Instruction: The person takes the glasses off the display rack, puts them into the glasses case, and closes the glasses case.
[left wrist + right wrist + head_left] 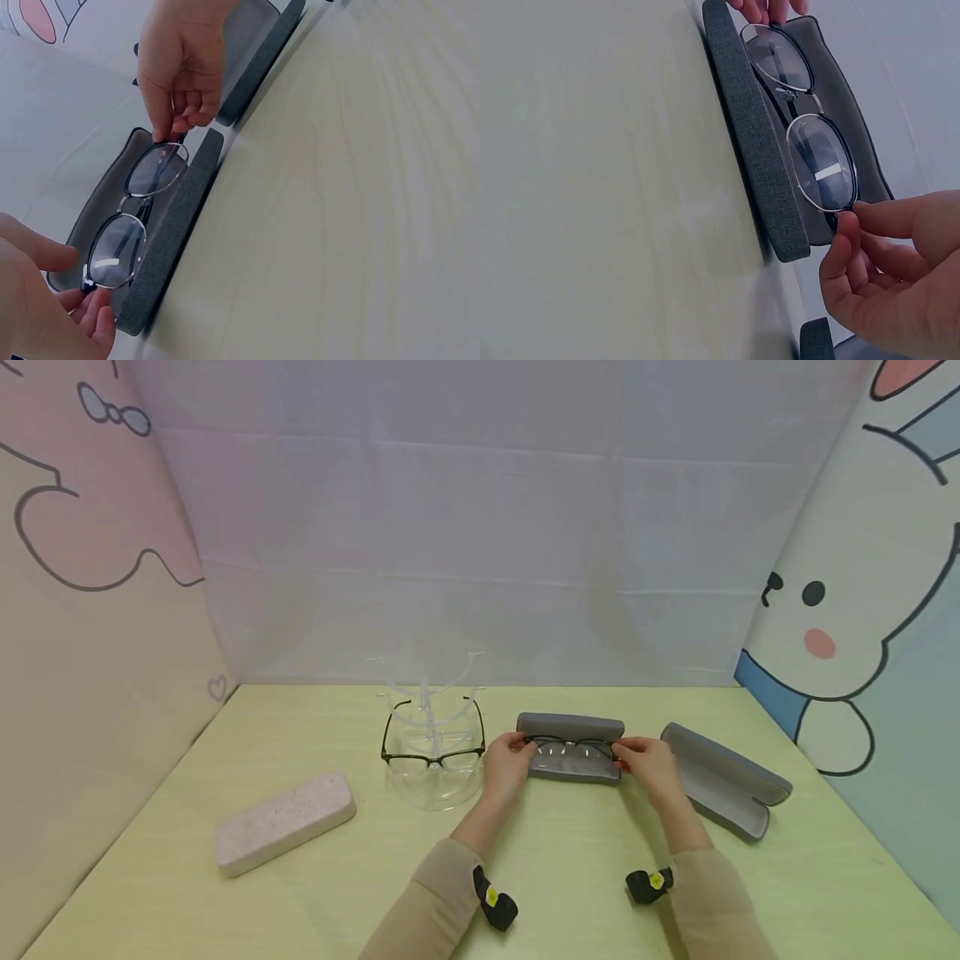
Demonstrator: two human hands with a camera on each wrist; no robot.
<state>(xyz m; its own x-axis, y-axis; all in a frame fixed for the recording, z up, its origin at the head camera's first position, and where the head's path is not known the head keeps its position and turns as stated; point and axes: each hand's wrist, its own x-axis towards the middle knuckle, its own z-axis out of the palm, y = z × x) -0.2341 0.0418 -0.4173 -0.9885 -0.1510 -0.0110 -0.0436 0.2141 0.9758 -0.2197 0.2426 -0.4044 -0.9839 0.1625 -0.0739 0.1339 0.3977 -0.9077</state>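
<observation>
A pair of eyeglasses (570,743) with a dark upper rim and thin metal lower rims is at the open grey glasses case (573,774), its temples folded behind the lenses. My left hand (506,767) holds the left end of the frame, its fingers at the hinge corner in the left wrist view. At the other end, my right hand (900,270) pinches the corner between thumb and index finger. The case's lining (90,225) shows around the glasses, and its lid stands up at the back.
A second open grey case (720,777) lies right of my right hand. Left of my left hand, a clear display stand (435,797) carries black-framed glasses (433,761). A closed pale case (285,824) lies on the yellowish table (300,918) at the left.
</observation>
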